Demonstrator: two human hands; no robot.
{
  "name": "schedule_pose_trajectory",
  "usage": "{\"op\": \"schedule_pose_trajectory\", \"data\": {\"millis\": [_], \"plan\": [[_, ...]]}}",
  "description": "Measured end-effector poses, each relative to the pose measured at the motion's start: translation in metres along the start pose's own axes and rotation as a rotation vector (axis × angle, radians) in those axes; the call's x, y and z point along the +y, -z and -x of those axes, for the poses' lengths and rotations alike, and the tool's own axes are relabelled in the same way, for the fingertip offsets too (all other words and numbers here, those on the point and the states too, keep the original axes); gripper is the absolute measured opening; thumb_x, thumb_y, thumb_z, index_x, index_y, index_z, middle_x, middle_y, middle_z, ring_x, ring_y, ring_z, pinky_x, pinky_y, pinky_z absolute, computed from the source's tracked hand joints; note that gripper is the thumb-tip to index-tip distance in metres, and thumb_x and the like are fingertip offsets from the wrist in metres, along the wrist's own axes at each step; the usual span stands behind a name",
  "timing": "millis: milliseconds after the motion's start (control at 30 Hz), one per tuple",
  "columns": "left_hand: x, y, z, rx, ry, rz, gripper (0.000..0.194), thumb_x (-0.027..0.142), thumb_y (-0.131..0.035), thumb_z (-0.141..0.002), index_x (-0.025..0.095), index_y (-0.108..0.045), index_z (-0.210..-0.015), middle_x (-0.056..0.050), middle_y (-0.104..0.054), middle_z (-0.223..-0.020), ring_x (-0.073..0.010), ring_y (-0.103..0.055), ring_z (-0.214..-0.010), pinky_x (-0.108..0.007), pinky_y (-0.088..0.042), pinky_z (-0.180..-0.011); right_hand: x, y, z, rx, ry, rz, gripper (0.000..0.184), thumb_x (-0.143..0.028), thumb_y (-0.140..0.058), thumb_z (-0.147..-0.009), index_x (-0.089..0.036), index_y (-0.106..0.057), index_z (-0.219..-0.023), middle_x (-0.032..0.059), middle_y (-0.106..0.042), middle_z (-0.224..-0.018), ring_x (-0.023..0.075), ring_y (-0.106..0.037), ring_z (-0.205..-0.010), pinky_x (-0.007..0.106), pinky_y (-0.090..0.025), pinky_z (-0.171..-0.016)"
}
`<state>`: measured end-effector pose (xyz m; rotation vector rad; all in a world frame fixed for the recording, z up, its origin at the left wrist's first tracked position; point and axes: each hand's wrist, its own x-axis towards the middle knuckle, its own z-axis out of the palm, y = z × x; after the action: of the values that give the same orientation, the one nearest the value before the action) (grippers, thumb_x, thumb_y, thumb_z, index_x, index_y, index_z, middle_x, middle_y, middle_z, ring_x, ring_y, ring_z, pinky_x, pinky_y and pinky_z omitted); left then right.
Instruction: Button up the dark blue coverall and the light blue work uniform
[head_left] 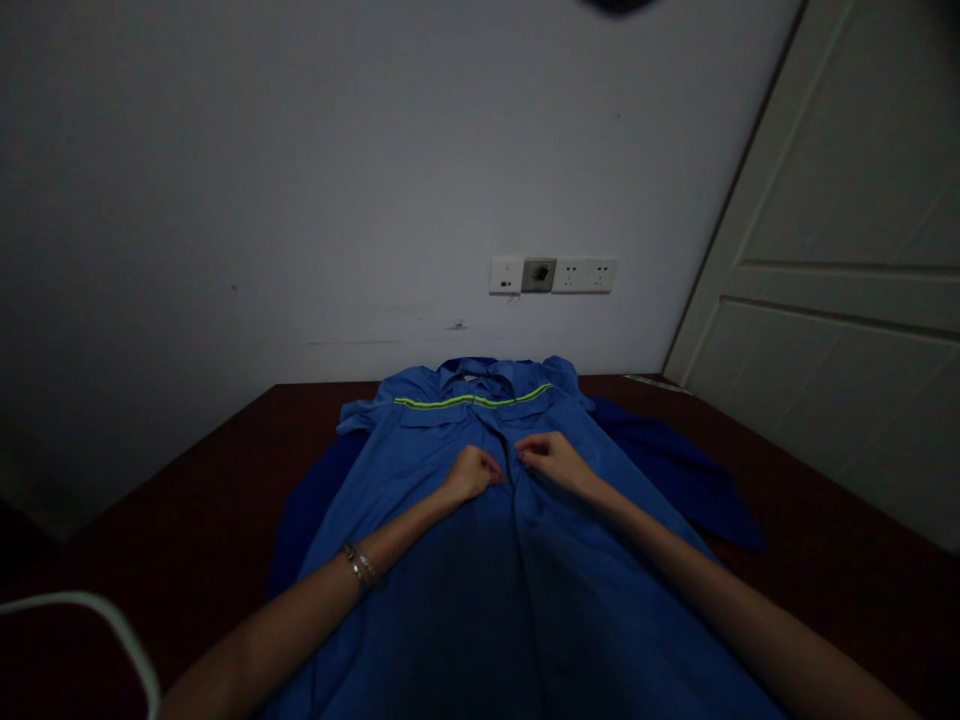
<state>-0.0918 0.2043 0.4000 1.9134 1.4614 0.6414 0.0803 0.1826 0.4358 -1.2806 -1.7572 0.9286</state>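
Observation:
A blue work shirt (435,560) lies front side up, its collar towards the wall and a yellow-green stripe across the chest. Down its middle runs the front opening. My left hand (472,474), with a bracelet (361,566) on the wrist, pinches the left edge of that opening. Across the gap, my right hand (553,458) is closed with thumb and fingertips together at the right edge. What lies between the fingertips is small and dim. Beneath the shirt, a darker blue cloth (675,465) sticks out on both sides.
The garments lie on a dark red-brown surface (202,480) that meets a pale wall (337,200). Sockets (583,275) are set in the wall. A panelled white door (847,260) stands at the right. A white cable-like curve (112,615) shows at lower left.

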Motion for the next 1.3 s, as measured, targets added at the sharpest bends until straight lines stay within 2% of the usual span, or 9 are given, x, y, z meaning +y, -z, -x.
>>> {"op": "schedule_pose_trajectory", "data": {"millis": [67,200,333,667,967,1167,1300], "plan": [[0.001,0.003,0.005,0.035,-0.091,0.008,0.015,0.022,-0.066,-0.061,0.014,-0.069,-0.073,0.001,-0.060,-0.063,-0.0113,-0.051,-0.059,-0.020,-0.037,-0.053,0.000,0.001,0.001,0.022,0.014,0.018,0.021,-0.016,-0.052,-0.066,-0.011,-0.067,-0.081,0.0023,-0.065,-0.065,0.0120,-0.056,-0.057,0.020,-0.042,-0.054],[0.005,0.008,0.020,0.182,-0.343,-0.009,0.009,0.017,-0.062,-0.065,0.016,-0.067,-0.073,-0.003,-0.060,-0.081,-0.0124,-0.053,-0.072,-0.021,-0.040,-0.064,-0.005,0.005,0.005,0.061,0.065,0.074,0.021,-0.019,-0.053,-0.067,-0.012,-0.067,-0.081,0.0038,-0.067,-0.071,0.0151,-0.060,-0.067,0.022,-0.045,-0.061],[0.012,0.012,0.030,0.207,-0.468,-0.003,0.006,0.015,-0.059,-0.070,0.017,-0.063,-0.073,-0.004,-0.059,-0.085,-0.0135,-0.054,-0.080,-0.023,-0.041,-0.071,-0.011,0.005,0.009,0.076,0.113,0.088,0.021,-0.021,-0.053,-0.068,-0.015,-0.068,-0.080,0.0048,-0.068,-0.077,0.0172,-0.061,-0.074,0.025,-0.046,-0.068],[0.018,0.010,0.031,0.261,-0.438,-0.067,0.006,0.017,-0.057,-0.074,0.018,-0.062,-0.077,-0.003,-0.062,-0.077,-0.0144,-0.053,-0.073,-0.025,-0.040,-0.070,-0.008,-0.001,0.012,0.012,0.105,0.015,0.026,-0.025,-0.053,-0.071,-0.013,-0.068,-0.087,0.0066,-0.069,-0.081,0.0183,-0.062,-0.074,0.027,-0.047,-0.067],[0.018,0.008,0.031,0.280,-0.426,0.005,0.007,0.012,-0.057,-0.072,0.016,-0.063,-0.074,-0.002,-0.061,-0.073,-0.0120,-0.051,-0.067,-0.023,-0.039,-0.064,0.000,-0.007,0.013,0.007,0.142,-0.011,0.028,-0.030,-0.053,-0.072,-0.012,-0.068,-0.086,0.0083,-0.068,-0.085,0.0189,-0.060,-0.078,0.028,-0.046,-0.068],[0.022,0.010,0.033,0.293,-0.404,0.047,0.007,0.013,-0.058,-0.071,0.015,-0.064,-0.073,-0.001,-0.059,-0.070,-0.0116,-0.051,-0.065,-0.022,-0.039,-0.063,0.009,-0.007,0.007,-0.077,0.058,-0.116,0.027,-0.027,-0.051,-0.070,-0.012,-0.066,-0.086,0.0023,-0.064,-0.067,0.0123,-0.055,-0.057,0.024,-0.043,-0.056],[0.020,0.007,0.032,0.283,-0.374,0.091,0.008,0.013,-0.057,-0.071,0.015,-0.065,-0.071,-0.001,-0.061,-0.069,-0.0116,-0.053,-0.065,-0.022,-0.040,-0.064,0.011,-0.009,0.005,-0.094,0.071,-0.141,0.022,-0.026,-0.055,-0.069,-0.011,-0.064,-0.083,0.0011,-0.061,-0.065,0.0105,-0.054,-0.054,0.023,-0.043,-0.054]]}}
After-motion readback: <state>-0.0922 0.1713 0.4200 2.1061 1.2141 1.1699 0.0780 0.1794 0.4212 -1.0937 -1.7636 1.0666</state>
